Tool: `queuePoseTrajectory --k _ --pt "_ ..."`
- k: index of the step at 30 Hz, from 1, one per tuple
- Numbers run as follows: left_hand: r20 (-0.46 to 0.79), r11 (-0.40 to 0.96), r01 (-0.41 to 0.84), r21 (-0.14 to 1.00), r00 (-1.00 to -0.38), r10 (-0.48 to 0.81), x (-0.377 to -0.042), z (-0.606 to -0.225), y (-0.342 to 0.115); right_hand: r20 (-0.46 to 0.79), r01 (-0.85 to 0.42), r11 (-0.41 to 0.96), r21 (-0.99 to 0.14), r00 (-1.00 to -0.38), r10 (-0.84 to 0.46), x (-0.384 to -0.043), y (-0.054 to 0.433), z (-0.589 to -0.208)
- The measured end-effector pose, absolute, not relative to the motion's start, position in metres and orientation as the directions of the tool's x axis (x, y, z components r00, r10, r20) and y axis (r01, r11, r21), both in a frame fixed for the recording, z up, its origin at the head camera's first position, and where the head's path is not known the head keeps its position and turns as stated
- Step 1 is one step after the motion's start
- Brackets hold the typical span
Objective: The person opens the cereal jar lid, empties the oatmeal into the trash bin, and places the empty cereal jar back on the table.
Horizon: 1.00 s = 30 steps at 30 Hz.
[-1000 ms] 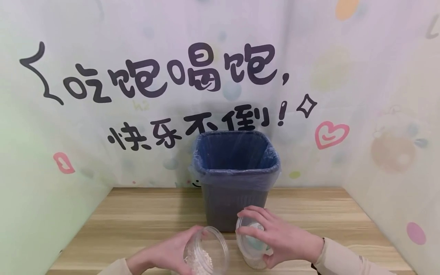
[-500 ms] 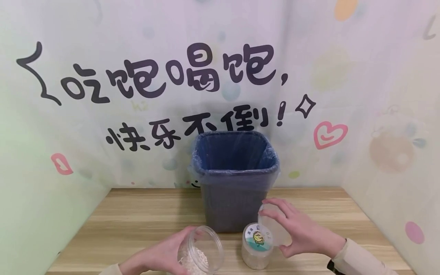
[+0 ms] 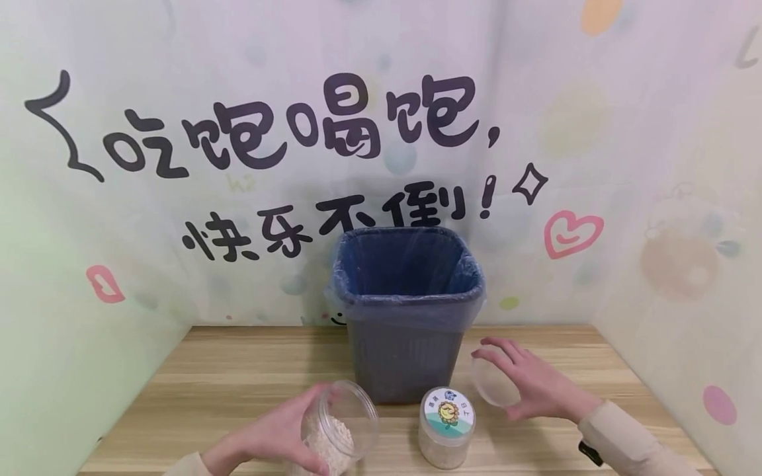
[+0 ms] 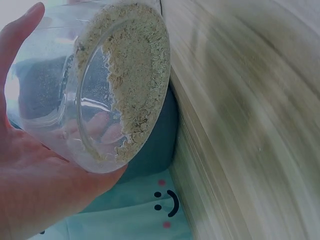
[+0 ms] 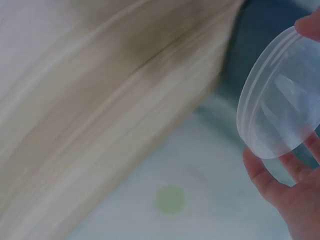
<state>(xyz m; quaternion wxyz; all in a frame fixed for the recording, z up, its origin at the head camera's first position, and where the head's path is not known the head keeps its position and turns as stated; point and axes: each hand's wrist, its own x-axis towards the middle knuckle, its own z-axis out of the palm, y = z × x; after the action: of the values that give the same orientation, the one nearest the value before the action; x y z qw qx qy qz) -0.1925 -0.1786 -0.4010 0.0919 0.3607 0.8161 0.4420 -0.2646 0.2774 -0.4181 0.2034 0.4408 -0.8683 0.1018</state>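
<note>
A clear plastic jar (image 3: pixel 335 439), open at the top and tilted toward the right, is gripped in my left hand (image 3: pixel 270 430). Pale flaky, crumb-like stuff (image 4: pixel 142 75) has slid to one side inside it, seen through its base in the left wrist view. My right hand (image 3: pixel 544 387) holds a round translucent lid (image 5: pixel 280 95) by its rim, on edge, between thumb and fingers. Between the two hands a small jar (image 3: pixel 445 453) stands upright on the table, its top bearing a sunflower label (image 3: pixel 448 413) with a green band.
Behind the small jar stands a dark blue bin (image 3: pixel 407 350) lined with a clear bag. The wooden table (image 3: pixel 250 370) ends at a printed cloth backdrop (image 3: pixel 268 284) at the back, with cloth walls on both sides.
My right hand with the lid has moved right, away from over the small jar, uncovering its label. My left hand and its jar have shifted slightly left.
</note>
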Motion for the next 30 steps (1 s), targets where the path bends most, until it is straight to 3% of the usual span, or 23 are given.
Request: queuePoseTrajectory --k 6,15,26,30 --pt "0.188 0.354 0.519 0.778 -0.73 0.657 -0.201 -0.397 -0.186 0.332 -0.764 0.642 -0.066 -0.623 -0.708 -0.287 0.287 -0.435" --pt "0.152 0.37 0.433 0.822 -0.793 0.589 -0.22 -0.39 -0.212 0.053 -0.658 0.723 -0.21 -0.746 -0.664 -0.304 0.283 -0.449" --pt "0.204 0.313 0.396 0.863 -0.841 0.5 -0.243 -0.389 -0.232 -0.022 -0.6 0.74 -0.305 -0.772 -0.635 -0.308 0.287 -0.454" --pt "0.199 0.321 0.38 0.868 -0.856 0.476 -0.245 -0.389 -0.233 0.018 -0.609 0.732 -0.307 -0.772 -0.635 -0.308 0.286 -0.442"
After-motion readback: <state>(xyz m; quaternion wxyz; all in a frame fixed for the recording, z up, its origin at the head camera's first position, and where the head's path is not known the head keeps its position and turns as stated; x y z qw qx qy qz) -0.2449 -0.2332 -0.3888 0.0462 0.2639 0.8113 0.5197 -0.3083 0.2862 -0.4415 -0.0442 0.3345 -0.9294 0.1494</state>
